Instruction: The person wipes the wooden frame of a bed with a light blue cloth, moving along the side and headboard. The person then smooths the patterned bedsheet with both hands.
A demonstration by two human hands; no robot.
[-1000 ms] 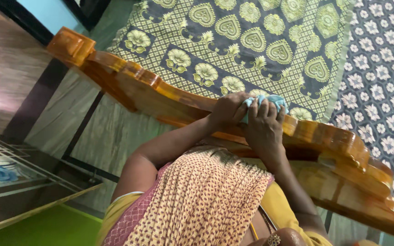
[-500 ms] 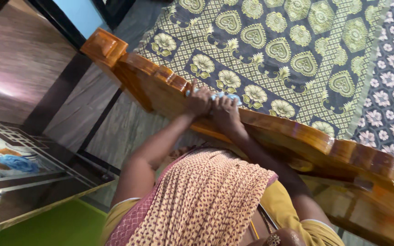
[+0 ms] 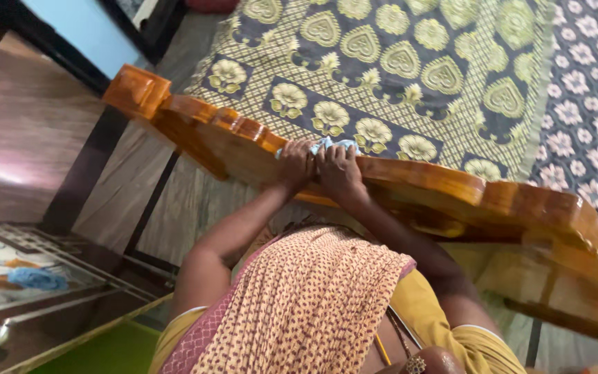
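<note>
A glossy orange-brown carved wooden footboard (image 3: 451,190) of a bed runs across the view. Both my hands press a small light-blue cloth (image 3: 327,144) onto its top edge. My left hand (image 3: 295,165) grips the cloth's left part, and my right hand (image 3: 340,172) lies beside it, touching it, with fingers curled over the cloth. Most of the cloth is hidden under my fingers. Below my arms hangs my patterned beige and maroon garment (image 3: 306,305).
Beyond the footboard lies a dark bedspread (image 3: 396,62) with yellow heart and flower patterns; a second blue-and-white flowered cover (image 3: 590,118) is at right. Grey tiled floor (image 3: 147,187) lies left of the bed. A low shelf with a blue rag (image 3: 36,278) sits at lower left.
My two hands have slid the cloth leftward along the footboard's top edge from its middle, then stayed nearly in place in the last half second. The camera view shifted slightly.
</note>
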